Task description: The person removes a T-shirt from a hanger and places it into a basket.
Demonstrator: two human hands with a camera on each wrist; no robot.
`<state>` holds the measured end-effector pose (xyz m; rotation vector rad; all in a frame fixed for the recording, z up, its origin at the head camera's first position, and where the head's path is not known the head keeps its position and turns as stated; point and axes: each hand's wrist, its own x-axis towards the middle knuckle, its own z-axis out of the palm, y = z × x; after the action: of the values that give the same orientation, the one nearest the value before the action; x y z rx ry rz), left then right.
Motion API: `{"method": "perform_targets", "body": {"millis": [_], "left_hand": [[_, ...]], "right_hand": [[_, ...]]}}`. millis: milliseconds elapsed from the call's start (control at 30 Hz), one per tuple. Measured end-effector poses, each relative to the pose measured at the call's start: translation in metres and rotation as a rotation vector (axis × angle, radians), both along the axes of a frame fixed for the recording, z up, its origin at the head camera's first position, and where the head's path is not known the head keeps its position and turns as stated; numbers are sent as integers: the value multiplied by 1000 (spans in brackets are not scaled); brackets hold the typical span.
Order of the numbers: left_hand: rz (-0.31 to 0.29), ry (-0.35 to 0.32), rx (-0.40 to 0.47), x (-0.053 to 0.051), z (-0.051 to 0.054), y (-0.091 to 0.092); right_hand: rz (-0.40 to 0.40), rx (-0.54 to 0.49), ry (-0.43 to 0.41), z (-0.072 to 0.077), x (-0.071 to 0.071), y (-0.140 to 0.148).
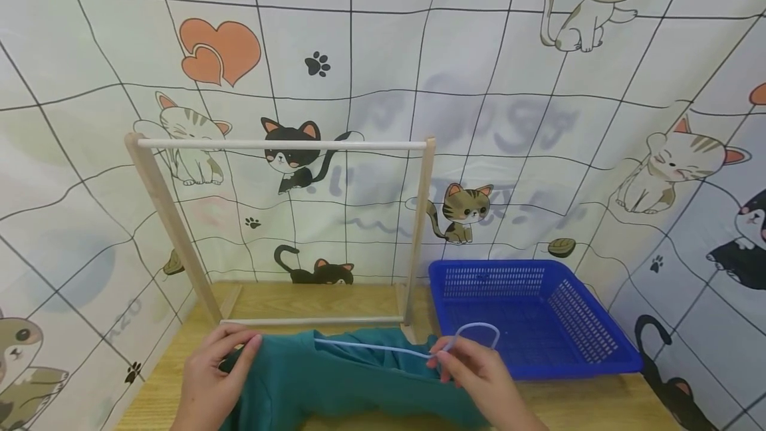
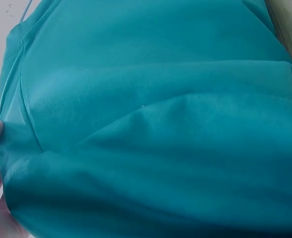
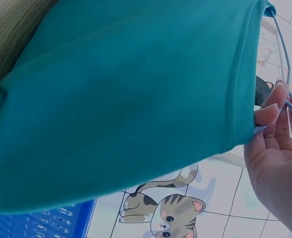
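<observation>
A teal garment (image 1: 353, 381), its kind not fully shown, is held up in folds above the table's front. My left hand (image 1: 212, 378) pinches its left end between thumb and fingers; the left wrist view shows those fingers at the cloth's edge. A thin light-blue clothes hanger (image 1: 374, 346) runs along the garment's opening, its left end hidden inside the cloth. With thumb and fingertips, my right hand (image 1: 479, 371) grips the hanger near its looped hook (image 1: 498, 332). In the right wrist view, the fingers (image 3: 269, 115) also lie against the garment's hem (image 3: 230, 119).
Behind the garment stands a wooden rack (image 1: 419, 231) with a white top rail (image 1: 287, 145). A blue plastic basket (image 1: 625, 354) sits on the wooden table (image 1: 164, 378) to the right. Cat-printed sheeting (image 1: 383, 52) covers the walls behind and at both sides.
</observation>
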<state>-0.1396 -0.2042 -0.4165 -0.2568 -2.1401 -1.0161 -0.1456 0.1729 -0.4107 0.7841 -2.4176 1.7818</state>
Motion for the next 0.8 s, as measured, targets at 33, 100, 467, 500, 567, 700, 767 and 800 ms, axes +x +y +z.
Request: {"method": "perform_targets", "body": {"millis": [33,100,467,500,567,700,767,800], "left_hand": [[14,0,7,0,0,0],[50,4,24,-1,0,1],[201,26,123,-3,2,3],[205,21,129,-3,2,3],[209,15,139,-3,2,4],[215,9,152,-3,2,4],[216,6,158,-3,2,4],[217,4,161,-3,2,4]], "right_hand": [[7,0,4,0,0,1],[19,-2,7,0,0,3],[-3,-54,82,0,1,11],[-14,-58,79,0,1,11],[-32,-61,73,0,2,11],[-49,-77,94,-1,1,11],[-41,-93,131,-1,0,11],[-39,-105,143,-1,-1,12]]}}
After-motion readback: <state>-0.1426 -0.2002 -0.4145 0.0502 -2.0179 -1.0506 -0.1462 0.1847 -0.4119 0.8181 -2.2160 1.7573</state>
